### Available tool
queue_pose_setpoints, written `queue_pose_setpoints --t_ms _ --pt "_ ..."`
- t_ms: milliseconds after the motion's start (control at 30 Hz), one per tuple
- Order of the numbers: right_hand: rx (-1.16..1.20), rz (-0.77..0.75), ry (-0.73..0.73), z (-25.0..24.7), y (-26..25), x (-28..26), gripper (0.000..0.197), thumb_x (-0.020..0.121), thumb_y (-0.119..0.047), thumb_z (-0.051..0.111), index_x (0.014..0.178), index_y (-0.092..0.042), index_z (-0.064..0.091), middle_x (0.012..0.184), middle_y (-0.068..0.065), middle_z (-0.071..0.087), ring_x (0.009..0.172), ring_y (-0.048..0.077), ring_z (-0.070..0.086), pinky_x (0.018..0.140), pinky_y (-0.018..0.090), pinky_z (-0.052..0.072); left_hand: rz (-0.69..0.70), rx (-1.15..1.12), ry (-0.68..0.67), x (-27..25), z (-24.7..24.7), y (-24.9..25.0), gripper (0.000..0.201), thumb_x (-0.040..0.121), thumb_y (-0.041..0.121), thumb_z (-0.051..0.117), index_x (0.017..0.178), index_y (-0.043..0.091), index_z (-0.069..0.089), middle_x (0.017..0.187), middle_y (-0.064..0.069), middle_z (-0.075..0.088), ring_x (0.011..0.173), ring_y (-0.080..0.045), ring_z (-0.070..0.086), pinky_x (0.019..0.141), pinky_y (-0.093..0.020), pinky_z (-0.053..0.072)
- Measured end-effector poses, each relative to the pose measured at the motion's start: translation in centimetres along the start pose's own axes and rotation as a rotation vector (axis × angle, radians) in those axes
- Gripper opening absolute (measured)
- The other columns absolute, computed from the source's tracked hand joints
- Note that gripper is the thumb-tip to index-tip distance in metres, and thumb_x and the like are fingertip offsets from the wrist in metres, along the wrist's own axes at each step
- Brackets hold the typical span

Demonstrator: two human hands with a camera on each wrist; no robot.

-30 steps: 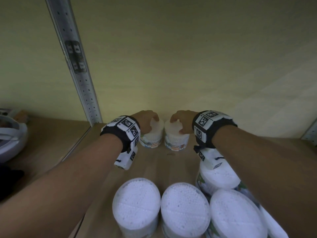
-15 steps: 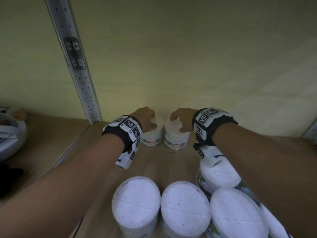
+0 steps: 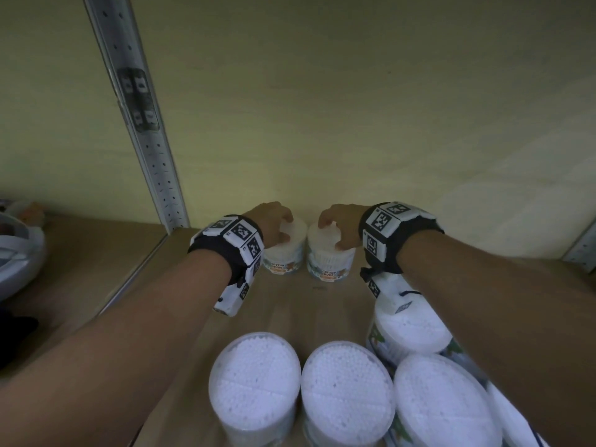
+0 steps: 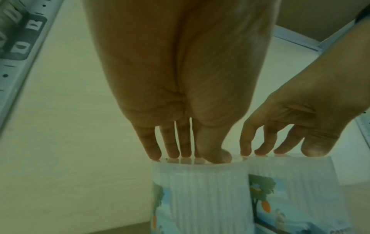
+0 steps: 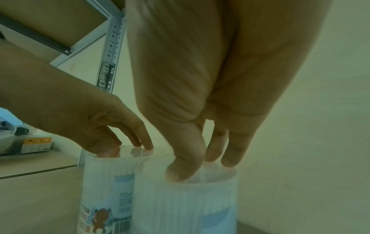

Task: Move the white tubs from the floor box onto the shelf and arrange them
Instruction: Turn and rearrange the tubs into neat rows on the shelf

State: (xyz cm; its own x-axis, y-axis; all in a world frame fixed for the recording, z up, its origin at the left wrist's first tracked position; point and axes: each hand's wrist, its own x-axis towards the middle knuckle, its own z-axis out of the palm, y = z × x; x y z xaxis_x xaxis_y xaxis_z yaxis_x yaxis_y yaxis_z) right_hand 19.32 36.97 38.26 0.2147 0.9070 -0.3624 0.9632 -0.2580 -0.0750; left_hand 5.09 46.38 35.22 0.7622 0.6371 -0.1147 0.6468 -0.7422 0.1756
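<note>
Two white cotton-bud tubs stand side by side at the back of the wooden shelf [image 3: 290, 311], close to the wall. My left hand [image 3: 274, 221] has its fingertips and thumb pressing down on the lid of the left tub [image 3: 283, 253]. My right hand [image 3: 338, 221] presses the lid of the right tub [image 3: 329, 262] in the same way. In the left wrist view the left fingertips [image 4: 154, 155] touch the top of the left tub [image 4: 200, 197]. In the right wrist view the thumb sits at the near rim of the right tub [image 5: 184, 205].
Several more white tubs [image 3: 346, 391] stand in a group at the shelf's front, one [image 3: 409, 330] under my right wrist. A perforated metal upright [image 3: 138, 117] rises at the back left. Beyond it a white object [image 3: 16, 253] lies on the neighbouring shelf.
Both hands have slid the two back tubs a little farther toward the wall. The fingers stay on the lids.
</note>
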Motion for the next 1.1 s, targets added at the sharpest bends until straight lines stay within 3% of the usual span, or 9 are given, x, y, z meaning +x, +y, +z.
queue_pose_setpoints --t_ms 67,200,333,400,500,600,733,833,1100 --pt "0.015 0.006 -0.005 0.3 -0.3 -0.4 0.052 0.095 0.001 0.051 0.144 0.002 0.034 0.154 0.012 0.029 0.140 0.024 0.033 0.105 0.022 0.027 0.010 0.014 -0.003 -0.3 -0.1 0.1 0.048 0.095 0.023 0.056 0.140 0.013 0.042 0.144 -0.010 0.038 0.130 -0.028 0.043 0.104 -0.035 0.036" --pt "-0.034 -0.007 0.130 0.9 -0.6 -1.4 0.057 0.085 -0.010 0.068 0.138 -0.009 0.046 0.142 0.010 0.047 0.130 0.025 0.048 0.100 0.027 0.041 0.032 0.045 -0.038 -1.4 -0.4 0.2 0.048 0.094 0.024 0.057 0.139 0.012 0.042 0.141 -0.011 0.040 0.126 -0.028 0.046 0.102 -0.033 0.038" --pt "-0.004 -0.014 0.042 1.5 -1.3 -2.5 0.056 0.087 -0.005 0.065 0.139 0.000 0.044 0.144 0.021 0.042 0.133 0.032 0.043 0.102 0.031 0.038 0.054 0.062 -0.063 -3.5 -0.5 0.6 0.048 0.094 0.024 0.058 0.137 0.010 0.043 0.139 -0.012 0.041 0.124 -0.029 0.047 0.101 -0.035 0.038" --pt "-0.048 0.011 0.094 1.7 -2.0 -3.7 0.067 0.077 -0.014 0.076 0.137 -0.010 0.047 0.141 0.011 0.048 0.129 0.026 0.049 0.098 0.028 0.042 0.064 0.047 -0.068 -4.8 -0.3 0.6 0.048 0.093 0.025 0.059 0.137 0.009 0.044 0.137 -0.013 0.042 0.123 -0.030 0.047 0.101 -0.036 0.039" --pt "-0.038 0.004 -0.080 2.0 -3.4 -5.1 0.093 0.056 -0.024 0.080 0.137 0.004 0.045 0.143 0.025 0.043 0.131 0.035 0.046 0.096 0.032 0.042 0.064 0.017 -0.069 -6.3 -0.1 0.8 0.049 0.091 0.025 0.061 0.135 0.010 0.045 0.136 -0.013 0.044 0.122 -0.030 0.048 0.102 -0.037 0.041" --pt "-0.047 0.010 -0.023 2.5 -3.8 -6.3 0.069 0.077 -0.010 0.075 0.137 -0.002 0.041 0.143 0.016 0.041 0.126 0.031 0.049 0.101 0.035 0.041 0.062 -0.001 -0.057 -7.9 0.3 1.0 0.049 0.090 0.024 0.063 0.134 0.010 0.046 0.136 -0.011 0.044 0.122 -0.029 0.048 0.102 -0.037 0.041" --pt "-0.091 -0.055 0.022 3.7 -3.8 -8.0 0.072 0.073 -0.013 0.079 0.133 -0.015 0.041 0.137 0.004 0.041 0.125 0.030 0.050 0.100 0.036 0.045 0.064 -0.035 -0.037 -9.9 0.8 1.2 0.050 0.090 0.022 0.064 0.134 0.010 0.046 0.138 -0.010 0.046 0.122 -0.028 0.050 0.101 -0.035 0.042" --pt "-0.060 -0.050 -0.024 3.9 -4.4 -9.2 0.063 0.081 -0.006 0.072 0.136 -0.003 0.040 0.143 0.012 0.039 0.129 0.029 0.045 0.101 0.033 0.041 0.058 -0.024 -0.045 -11.1 1.1 1.7 0.051 0.090 0.023 0.063 0.136 0.010 0.044 0.140 -0.010 0.046 0.124 -0.027 0.050 0.101 -0.034 0.040" --pt "-0.016 -0.045 -0.031 5.3 -4.7 -11.2 0.064 0.087 -0.003 0.065 0.143 -0.002 0.034 0.150 0.013 0.033 0.136 0.027 0.038 0.107 0.032 0.036 0.041 0.010 -0.058 -13.3 1.4 2.5 0.052 0.090 0.024 0.063 0.136 0.010 0.046 0.140 -0.010 0.049 0.125 -0.027 0.050 0.102 -0.034 0.041"
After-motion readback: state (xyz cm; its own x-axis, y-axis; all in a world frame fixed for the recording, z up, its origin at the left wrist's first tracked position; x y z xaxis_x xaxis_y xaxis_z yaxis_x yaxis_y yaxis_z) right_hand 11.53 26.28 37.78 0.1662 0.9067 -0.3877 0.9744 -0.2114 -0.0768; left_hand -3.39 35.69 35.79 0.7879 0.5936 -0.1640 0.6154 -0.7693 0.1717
